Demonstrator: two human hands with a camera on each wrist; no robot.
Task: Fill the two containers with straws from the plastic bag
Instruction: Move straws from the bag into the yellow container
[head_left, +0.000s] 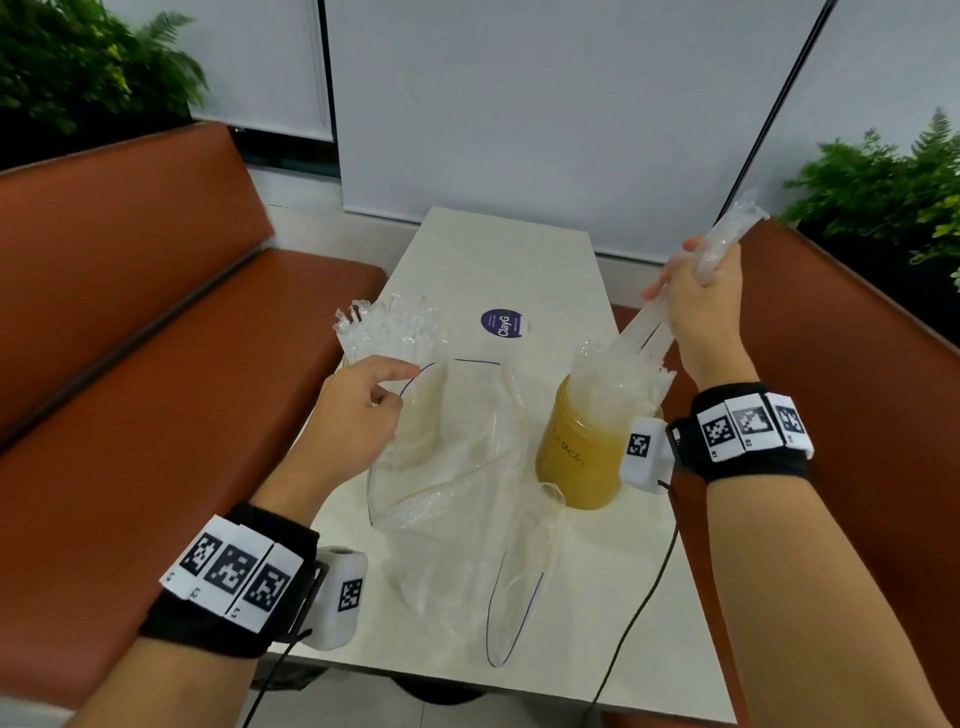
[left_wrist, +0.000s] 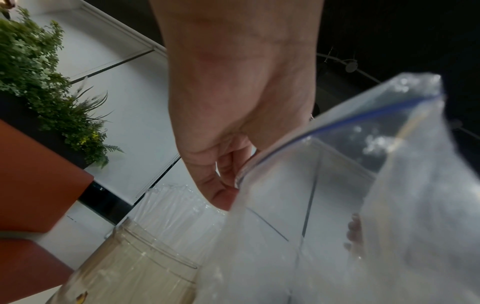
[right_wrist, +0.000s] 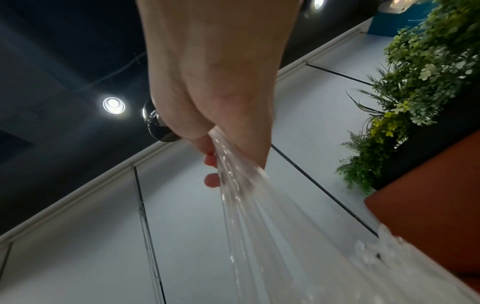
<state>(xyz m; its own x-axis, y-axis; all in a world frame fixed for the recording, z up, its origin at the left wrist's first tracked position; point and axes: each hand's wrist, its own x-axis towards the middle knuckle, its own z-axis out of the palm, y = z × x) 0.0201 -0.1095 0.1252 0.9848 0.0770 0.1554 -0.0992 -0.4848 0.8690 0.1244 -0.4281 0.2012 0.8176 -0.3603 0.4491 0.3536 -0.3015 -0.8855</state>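
A bundle of wrapped straws (head_left: 691, 291) is held in the right hand (head_left: 698, 306), fingers curled round its middle, raised above the right side of the table (head_left: 519, 249). The bundle slants: its lower end points down-left toward the right container (head_left: 582, 452), a yellowish jar already crowded with straws; whether the lower end touches those straws cannot be told. In the right wrist view the straws (right_wrist: 246, 195) blur into a clear streak, and only two fingertips (right_wrist: 211, 180) show past them.

The plastic bag (head_left: 457, 478), clear with a blue zip line, lies open and crumpled on the near middle of the table. The left hand (head_left: 358, 410) pinches its rim at the blue line, lifting that edge. No straws can be made out inside it; the film is too transparent to be sure.

The left container (left_wrist: 135, 273) is largely hidden behind the left hand and bag in the head view; only its straws (head_left: 389, 327) show above them. The left wrist view shows its clear rim and wall, cut off at the lower edge.

A round purple sticker (head_left: 503, 323) sits on the table farther back. Orange bench seats (head_left: 156, 312) flank the table.
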